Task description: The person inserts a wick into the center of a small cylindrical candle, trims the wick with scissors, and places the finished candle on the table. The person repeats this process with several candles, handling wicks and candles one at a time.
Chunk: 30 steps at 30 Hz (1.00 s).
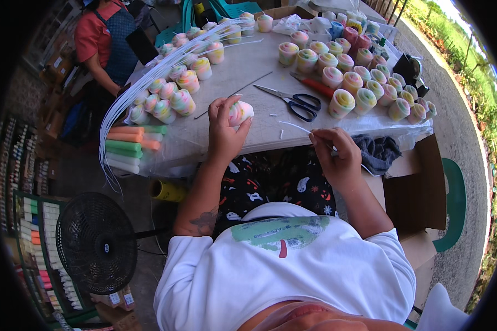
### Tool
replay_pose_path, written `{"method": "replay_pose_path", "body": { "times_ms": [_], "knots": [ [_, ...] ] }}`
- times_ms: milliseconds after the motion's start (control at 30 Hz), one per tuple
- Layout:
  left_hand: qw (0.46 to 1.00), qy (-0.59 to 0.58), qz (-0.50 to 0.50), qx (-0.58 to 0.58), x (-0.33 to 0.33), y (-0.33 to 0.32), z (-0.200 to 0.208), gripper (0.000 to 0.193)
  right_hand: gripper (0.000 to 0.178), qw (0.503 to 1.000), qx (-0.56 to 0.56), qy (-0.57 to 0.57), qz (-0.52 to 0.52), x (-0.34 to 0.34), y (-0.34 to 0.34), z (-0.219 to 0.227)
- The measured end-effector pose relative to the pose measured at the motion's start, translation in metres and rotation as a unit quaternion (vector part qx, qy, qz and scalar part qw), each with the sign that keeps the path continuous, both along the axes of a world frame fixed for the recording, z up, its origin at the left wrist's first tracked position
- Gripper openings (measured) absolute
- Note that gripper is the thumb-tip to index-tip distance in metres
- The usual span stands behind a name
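My left hand (225,131) grips a swirled pink, yellow and white candle (241,112) shaped like a filled cup, just above the table's near edge. To its right, a short white wick (294,127) is pinched between the thumb and fingers of my right hand (337,150), its free end pointing left toward the candle. Black-handled scissors (303,107) lie partly open beyond that hand. A thin metal rod (234,94) rests slantwise behind the held candle. Small white wick scraps (282,133) lie near the edge.
Rows of swirled candles (189,83) stand at the left, with long white wicks (128,95) draped over them. More candles (352,83) and a red-handled tool (313,84) are at the right. A dark cloth (376,153), a cardboard box (414,190), a fan (96,243) and another person (102,41) surround the table.
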<state>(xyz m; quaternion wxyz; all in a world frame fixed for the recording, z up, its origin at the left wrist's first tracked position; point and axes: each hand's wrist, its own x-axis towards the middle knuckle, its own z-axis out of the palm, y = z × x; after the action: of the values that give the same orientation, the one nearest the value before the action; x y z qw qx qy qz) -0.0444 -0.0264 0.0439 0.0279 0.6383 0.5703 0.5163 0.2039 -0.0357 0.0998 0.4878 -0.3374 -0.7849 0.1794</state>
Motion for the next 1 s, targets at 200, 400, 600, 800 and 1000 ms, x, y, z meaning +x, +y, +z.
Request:
{"method": "replay_pose_path", "body": {
  "times_ms": [200, 400, 600, 800, 1000],
  "knots": [
    [0.989, 0.134, 0.061, -0.006, -0.01, 0.006, 0.0, 0.063, 0.014, 0.999, 0.045, -0.007, 0.004, -0.003, 0.005, -0.015],
    [0.974, -0.028, -0.224, -0.029, 0.025, -0.044, 0.032, 0.04, 0.017, 0.993, 0.01, -0.053, 0.101, 0.001, 0.007, -0.021],
    [0.973, 0.055, -0.212, -0.074, 0.022, -0.054, 0.014, 0.01, 0.016, 0.985, -0.038, -0.079, 0.146, 0.003, 0.007, -0.028],
    [0.991, 0.064, -0.113, 0.039, -0.016, -0.039, 0.012, 0.016, 0.014, 0.992, -0.051, -0.073, 0.094, 0.017, 0.02, -0.029],
    [0.994, -0.061, 0.049, -0.08, -0.011, 0.015, 0.005, 0.055, 0.014, 0.998, -0.015, -0.035, 0.051, -0.001, 0.018, -0.024]
  ]
}}
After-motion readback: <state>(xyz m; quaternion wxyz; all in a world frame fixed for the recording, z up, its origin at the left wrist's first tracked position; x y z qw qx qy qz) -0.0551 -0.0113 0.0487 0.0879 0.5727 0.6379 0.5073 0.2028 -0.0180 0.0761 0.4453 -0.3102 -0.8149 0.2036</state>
